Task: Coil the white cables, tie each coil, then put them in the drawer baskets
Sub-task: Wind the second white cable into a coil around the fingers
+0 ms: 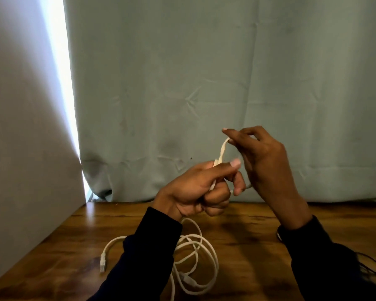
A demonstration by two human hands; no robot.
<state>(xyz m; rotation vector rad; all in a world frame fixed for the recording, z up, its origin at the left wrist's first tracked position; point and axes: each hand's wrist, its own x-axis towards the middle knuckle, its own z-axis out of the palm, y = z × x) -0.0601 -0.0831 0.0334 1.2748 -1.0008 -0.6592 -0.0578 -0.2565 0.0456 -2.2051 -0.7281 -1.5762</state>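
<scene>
A person's two hands were raised above a wooden surface (pixel 248 246), seen from a head camera looking forward and down; both arms wore dark sleeves (pixel 143 257). The left hand (pixel 195 190) was clenched around a short stretch of white cable (pixel 221 152), its fingers curled in a fist with the thumb laid along the top and the forefinger pointing right; the cable rose out of the top of this fist as a narrow upright loop. The right hand (pixel 263 157) was held just beside and slightly above the left, its thumb and forefinger pinching the top of that loop, the other fingers loosely bent; a thin length of cable also showed between the two hands lower down, near the left fingertips.

Below the hands, more white cable lay loose on the surface in a heap (pixel 195 261) of overlapping rings, partly hidden behind the left sleeve; whether this was the same cable as the one held could not be told. One strand curved out to the left of the sleeve and ended in a plug (pixel 103 262) lying flat on the wood.

Behind the surface hung a pale green curtain (pixel 226 72), creased and reaching down to the wood; a bright strip of light (pixel 61 72) ran along its left edge, next to a plain grey wall (pixel 20 127). Dark strands of hair (pixel 369 272) showed at the lower right.
</scene>
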